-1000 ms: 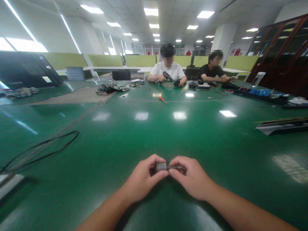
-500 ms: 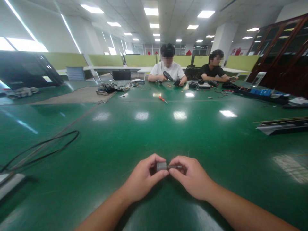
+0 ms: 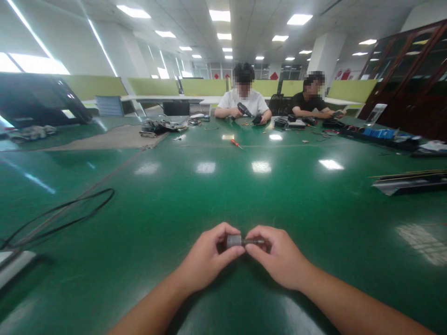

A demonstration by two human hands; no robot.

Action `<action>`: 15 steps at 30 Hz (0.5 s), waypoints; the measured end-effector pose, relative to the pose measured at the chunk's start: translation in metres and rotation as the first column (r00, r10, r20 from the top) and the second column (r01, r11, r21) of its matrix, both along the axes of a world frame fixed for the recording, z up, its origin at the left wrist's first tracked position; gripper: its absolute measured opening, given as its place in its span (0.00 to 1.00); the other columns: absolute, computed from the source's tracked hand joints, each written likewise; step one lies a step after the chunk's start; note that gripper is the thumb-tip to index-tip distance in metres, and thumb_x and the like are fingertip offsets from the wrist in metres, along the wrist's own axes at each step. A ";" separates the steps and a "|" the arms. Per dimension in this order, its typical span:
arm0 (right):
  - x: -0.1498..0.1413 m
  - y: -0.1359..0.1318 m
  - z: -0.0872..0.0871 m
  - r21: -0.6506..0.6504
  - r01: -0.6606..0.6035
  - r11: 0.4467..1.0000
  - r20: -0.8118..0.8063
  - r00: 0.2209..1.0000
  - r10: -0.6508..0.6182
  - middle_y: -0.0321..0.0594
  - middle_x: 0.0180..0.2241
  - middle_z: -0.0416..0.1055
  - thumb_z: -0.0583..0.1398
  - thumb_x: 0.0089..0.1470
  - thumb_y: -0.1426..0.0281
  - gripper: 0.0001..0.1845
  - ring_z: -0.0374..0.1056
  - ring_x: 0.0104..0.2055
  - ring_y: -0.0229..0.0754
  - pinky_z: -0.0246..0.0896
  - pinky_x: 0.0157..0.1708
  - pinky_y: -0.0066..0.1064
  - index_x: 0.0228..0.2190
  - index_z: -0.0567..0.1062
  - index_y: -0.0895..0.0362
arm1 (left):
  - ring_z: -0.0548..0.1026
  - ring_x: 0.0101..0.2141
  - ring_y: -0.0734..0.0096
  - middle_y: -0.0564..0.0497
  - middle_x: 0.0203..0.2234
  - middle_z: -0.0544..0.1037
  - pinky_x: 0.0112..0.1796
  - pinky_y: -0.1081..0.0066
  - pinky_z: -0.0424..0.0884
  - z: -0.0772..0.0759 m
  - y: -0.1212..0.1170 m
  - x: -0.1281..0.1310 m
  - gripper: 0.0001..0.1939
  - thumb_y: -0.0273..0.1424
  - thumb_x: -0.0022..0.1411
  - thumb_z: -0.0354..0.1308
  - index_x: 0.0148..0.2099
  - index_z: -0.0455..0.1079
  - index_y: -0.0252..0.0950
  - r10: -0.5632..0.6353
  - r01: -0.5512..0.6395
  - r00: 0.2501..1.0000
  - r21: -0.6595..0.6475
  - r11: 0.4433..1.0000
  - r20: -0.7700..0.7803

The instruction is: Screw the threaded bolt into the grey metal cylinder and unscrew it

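Low in the middle of the head view, both hands meet on a small grey metal cylinder with a shaft [image 3: 234, 240]. My left hand [image 3: 209, 256] is closed round the cylinder, thumb in front and index finger over the top. On the other side my right hand [image 3: 279, 258] pinches the thin dark shaft [image 3: 254, 241] that sticks out to the right. The piece lies level, just above or on the green table [image 3: 223, 195]; I cannot tell which. The fingers hide the cylinder's left end and part of the shaft.
A black cable [image 3: 87, 211] loops on the left. An orange screwdriver [image 3: 236, 144] lies farther up. Across the table, one person [image 3: 244, 104] holds a power drill [image 3: 244, 110]; another person [image 3: 312, 100] sits to the right. Metal strips [image 3: 412, 181] lie at the right.
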State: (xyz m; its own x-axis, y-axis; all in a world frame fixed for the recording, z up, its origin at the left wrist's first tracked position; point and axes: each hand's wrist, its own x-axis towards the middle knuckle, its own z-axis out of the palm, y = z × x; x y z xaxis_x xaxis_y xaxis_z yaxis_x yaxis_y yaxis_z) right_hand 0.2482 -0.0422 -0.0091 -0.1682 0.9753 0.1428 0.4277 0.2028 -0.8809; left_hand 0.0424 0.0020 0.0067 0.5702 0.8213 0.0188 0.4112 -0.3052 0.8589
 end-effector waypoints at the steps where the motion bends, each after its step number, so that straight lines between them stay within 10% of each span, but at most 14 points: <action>1: 0.000 0.000 0.000 -0.001 0.000 1.000 0.001 1.000 0.000 0.34 0.30 0.75 0.62 0.56 0.71 0.04 0.69 0.30 0.38 0.60 0.31 0.27 0.35 0.79 0.55 | 0.70 0.33 0.69 0.54 0.32 0.74 0.35 0.72 0.65 0.000 0.000 0.000 0.10 0.36 0.63 0.61 0.44 0.70 0.37 0.003 -0.003 1.000 -0.001 1.000 0.001; 15: -0.001 -0.001 0.001 -0.048 -0.003 0.999 -0.013 1.000 0.002 0.34 0.28 0.74 0.61 0.57 0.70 0.04 0.66 0.28 0.37 0.59 0.29 0.27 0.34 0.77 0.55 | 0.69 0.31 0.70 0.54 0.30 0.73 0.33 0.73 0.64 -0.002 0.000 -0.001 0.11 0.36 0.62 0.61 0.43 0.70 0.36 0.005 -0.004 0.999 -0.028 1.000 0.036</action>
